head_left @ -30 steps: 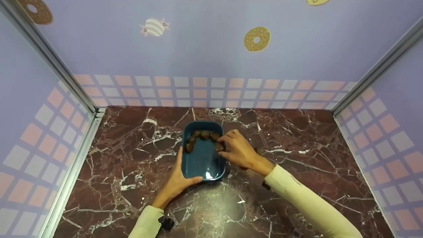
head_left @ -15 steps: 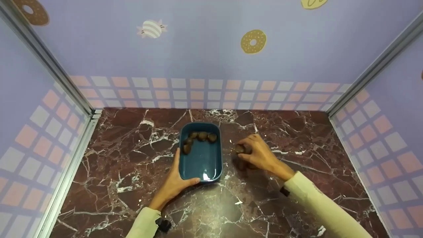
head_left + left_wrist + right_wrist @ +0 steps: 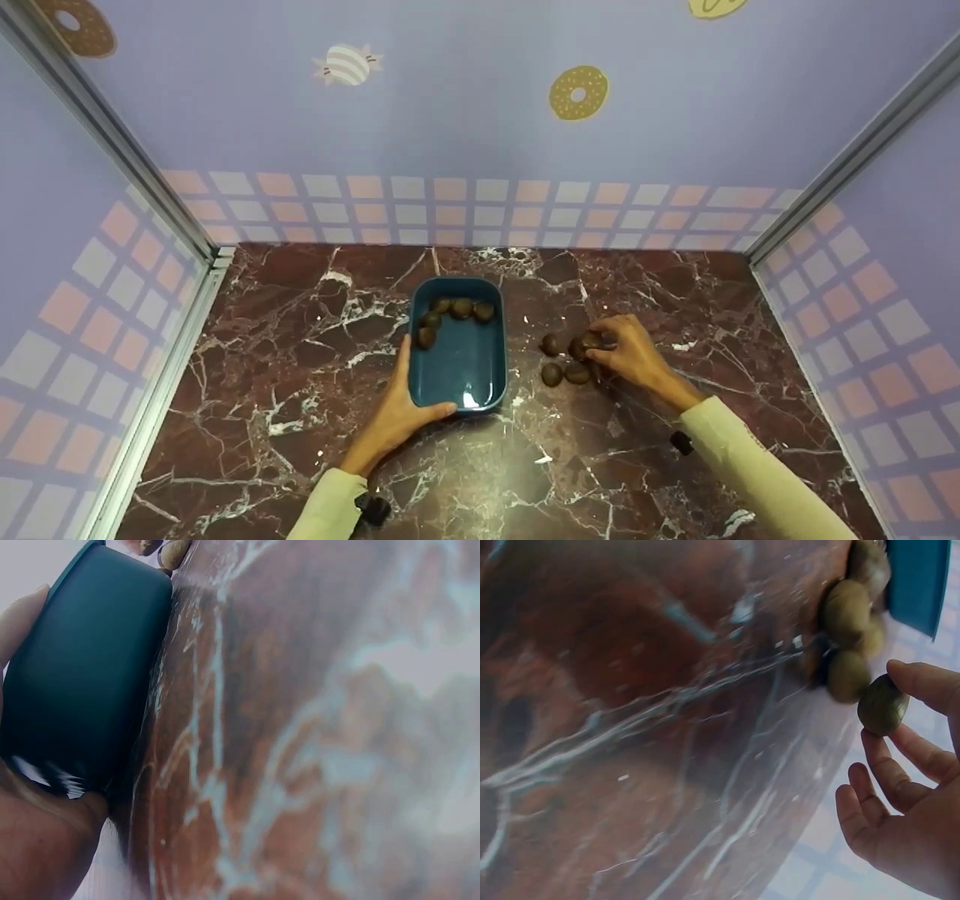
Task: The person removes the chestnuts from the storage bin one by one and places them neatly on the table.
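Observation:
My left hand [image 3: 397, 412] holds the near left corner of a blue-green rectangular box [image 3: 459, 367], its thumb along the front rim and its fingers at the left wall. In the box, several round brown chestnut-like nuts [image 3: 461, 308] line the far and left sides. To the right of the box, my right hand [image 3: 634, 356] pinches a similar dark nut [image 3: 883, 706] between thumb and fingertips. That nut is just above or beside several loose nuts [image 3: 552, 373] grouped on the table. The right wrist view shows these loose nuts [image 3: 847, 611] close to the box.
The dark red marbled tabletop [image 3: 300, 465] spreads around the box. A lilac back wall [image 3: 465, 135] with a checked border closes the far side. Side walls [image 3: 885, 300] stand at left and right.
My right hand has moved right, from the box's right side with a nut in its fingers to the loose nuts on the table. The left hand and box have stayed.

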### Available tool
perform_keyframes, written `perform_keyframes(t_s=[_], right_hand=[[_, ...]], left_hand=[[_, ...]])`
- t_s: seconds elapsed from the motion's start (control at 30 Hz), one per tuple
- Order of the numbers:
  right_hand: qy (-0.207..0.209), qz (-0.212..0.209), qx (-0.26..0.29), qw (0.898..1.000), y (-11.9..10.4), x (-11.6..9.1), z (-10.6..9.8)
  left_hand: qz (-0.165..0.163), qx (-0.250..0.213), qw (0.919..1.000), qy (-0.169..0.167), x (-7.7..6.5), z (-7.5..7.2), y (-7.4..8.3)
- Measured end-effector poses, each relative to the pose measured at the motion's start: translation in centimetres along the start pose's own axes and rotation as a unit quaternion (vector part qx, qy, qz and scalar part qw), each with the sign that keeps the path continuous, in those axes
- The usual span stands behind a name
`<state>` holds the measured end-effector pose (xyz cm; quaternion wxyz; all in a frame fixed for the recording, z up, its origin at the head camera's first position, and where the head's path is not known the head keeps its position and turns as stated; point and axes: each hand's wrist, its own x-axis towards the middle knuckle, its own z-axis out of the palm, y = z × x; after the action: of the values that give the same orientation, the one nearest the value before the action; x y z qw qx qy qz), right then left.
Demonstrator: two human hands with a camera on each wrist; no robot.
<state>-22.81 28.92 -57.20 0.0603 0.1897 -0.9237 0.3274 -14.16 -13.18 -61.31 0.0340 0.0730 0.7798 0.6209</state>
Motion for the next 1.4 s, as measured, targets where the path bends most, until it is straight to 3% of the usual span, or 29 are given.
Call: perform_keyframes(t_s=[0.3,0.5,0.93,1.13,1.4], right_hand=[[-0.009,0.026,-0.004,1.000,2.1,-0.9,0.0],[-0.001,0.007,-0.005,1.000,3.1,-1.3,0.0],[-0.013,0.018,-0.018,1.000,3.3,-1.4,0.1],[-0.014,0.003,0.016,1.000,2.2,-0.4,-0.7],[-0.015,0.024,-0.018,0.999,-1.2,2.0,-0.8]], left_hand=[[0.000,0.004,1.0000,-0.001,0.1,-0.1,-0.2],[0.002,0.004,1.0000,-0.003,0.1,-0.2,-0.1],[0.005,0.001,1.0000,0.001,0.0,0.0,-0.2],[0.001,0.004,1.0000,0.002,0.0,-0.1,-0.1],[-0.006,0.000,1.0000,-0.003,0.1,-0.1,-0.1]])
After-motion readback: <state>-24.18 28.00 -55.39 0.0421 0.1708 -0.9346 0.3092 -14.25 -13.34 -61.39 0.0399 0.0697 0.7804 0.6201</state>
